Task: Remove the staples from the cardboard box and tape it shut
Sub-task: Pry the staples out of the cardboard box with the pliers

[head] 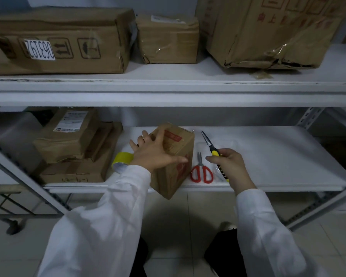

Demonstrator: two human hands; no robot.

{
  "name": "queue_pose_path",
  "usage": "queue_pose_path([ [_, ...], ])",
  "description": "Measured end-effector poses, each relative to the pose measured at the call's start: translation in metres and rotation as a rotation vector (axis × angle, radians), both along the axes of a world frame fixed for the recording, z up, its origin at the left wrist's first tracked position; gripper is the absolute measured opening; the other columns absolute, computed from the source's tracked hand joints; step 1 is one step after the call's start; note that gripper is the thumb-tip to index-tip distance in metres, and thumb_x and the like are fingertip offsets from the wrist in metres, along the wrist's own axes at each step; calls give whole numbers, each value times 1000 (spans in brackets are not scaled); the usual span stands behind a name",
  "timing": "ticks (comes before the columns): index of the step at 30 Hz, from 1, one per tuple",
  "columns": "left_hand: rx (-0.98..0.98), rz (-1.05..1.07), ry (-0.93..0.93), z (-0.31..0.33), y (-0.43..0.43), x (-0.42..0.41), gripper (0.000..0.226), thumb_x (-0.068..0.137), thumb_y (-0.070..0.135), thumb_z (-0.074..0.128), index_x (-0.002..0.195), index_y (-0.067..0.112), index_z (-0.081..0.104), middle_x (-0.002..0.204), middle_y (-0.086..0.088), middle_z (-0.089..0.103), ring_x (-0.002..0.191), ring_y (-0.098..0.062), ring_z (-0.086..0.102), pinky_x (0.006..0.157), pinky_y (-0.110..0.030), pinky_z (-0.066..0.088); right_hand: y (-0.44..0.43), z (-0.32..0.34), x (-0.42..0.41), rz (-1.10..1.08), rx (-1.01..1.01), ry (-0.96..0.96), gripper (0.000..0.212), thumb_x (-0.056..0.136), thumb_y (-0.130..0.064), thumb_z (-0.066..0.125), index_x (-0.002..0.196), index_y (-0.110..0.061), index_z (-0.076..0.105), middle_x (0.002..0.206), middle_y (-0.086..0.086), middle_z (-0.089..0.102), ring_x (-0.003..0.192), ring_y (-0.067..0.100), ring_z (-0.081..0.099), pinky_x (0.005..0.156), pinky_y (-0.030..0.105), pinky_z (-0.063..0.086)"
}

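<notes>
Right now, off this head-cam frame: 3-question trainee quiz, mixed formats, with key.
1. True or false: the right hand grips the tape roll.
2. Multiple choice: the left hand rests on A) the tape roll B) the small cardboard box C) the pliers.
3. Fill in: as the person sees it, the tape roll lies to the ____ of the small cardboard box.

Key:
1. False. The right hand holds the pliers.
2. B
3. left
</notes>
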State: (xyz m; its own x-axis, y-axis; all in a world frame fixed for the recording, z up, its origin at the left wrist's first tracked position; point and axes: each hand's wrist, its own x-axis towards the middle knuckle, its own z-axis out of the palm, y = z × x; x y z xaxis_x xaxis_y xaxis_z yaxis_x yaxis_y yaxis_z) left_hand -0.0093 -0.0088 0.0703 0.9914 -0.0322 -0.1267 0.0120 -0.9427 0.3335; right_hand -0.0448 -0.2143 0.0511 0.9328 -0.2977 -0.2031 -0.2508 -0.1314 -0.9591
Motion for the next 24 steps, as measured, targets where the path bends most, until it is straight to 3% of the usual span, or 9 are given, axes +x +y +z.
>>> queue_pose_path([
  [6,-57,127,-73,7,-9,5,106,58,64,71,143,27,19,138,-18,36,132,-41,27,114,-58,5,7,-2,-7,13,12,23,17,77,-10,73,88,-14,61,79,-2,58,75,12,53,74,30,40],
  [9,-70,118,-136,10,-5,2,112,56,59,74,144,25,15,138,-19,31,133,-41,24,114,-59,2,4,3,-8,-3,40,-20,15,76,-7,73,79,-16,61,75,-1,58,72,15,54,63,26,42],
  [11,-80,105,-201,11,-3,0,117,55,58,76,145,25,9,138,-21,27,134,-41,21,114,-59,0,5,7,-7,9,46,-67,18,76,-6,74,75,-19,61,75,-1,58,74,16,54,64,25,43],
  [15,-124,89,-269,7,-1,-5,120,54,54,78,146,21,7,137,-20,25,133,-40,20,114,-60,-1,9,13,-6,80,-3,-97,24,77,-9,74,96,-18,62,85,-9,59,81,9,55,77,29,40],
  [18,-153,88,-257,-1,2,-10,122,55,52,79,147,21,6,139,-19,22,135,-39,18,113,-59,-4,9,12,-7,105,-35,-80,28,77,-10,74,101,-18,62,88,-10,59,84,11,56,81,31,42],
  [24,-193,62,-274,-15,13,-16,128,41,70,61,147,23,7,136,-16,24,134,-36,17,114,-58,-3,4,7,-9,176,-82,-60,29,72,-8,78,99,-12,67,91,-4,61,84,15,59,70,25,44],
])
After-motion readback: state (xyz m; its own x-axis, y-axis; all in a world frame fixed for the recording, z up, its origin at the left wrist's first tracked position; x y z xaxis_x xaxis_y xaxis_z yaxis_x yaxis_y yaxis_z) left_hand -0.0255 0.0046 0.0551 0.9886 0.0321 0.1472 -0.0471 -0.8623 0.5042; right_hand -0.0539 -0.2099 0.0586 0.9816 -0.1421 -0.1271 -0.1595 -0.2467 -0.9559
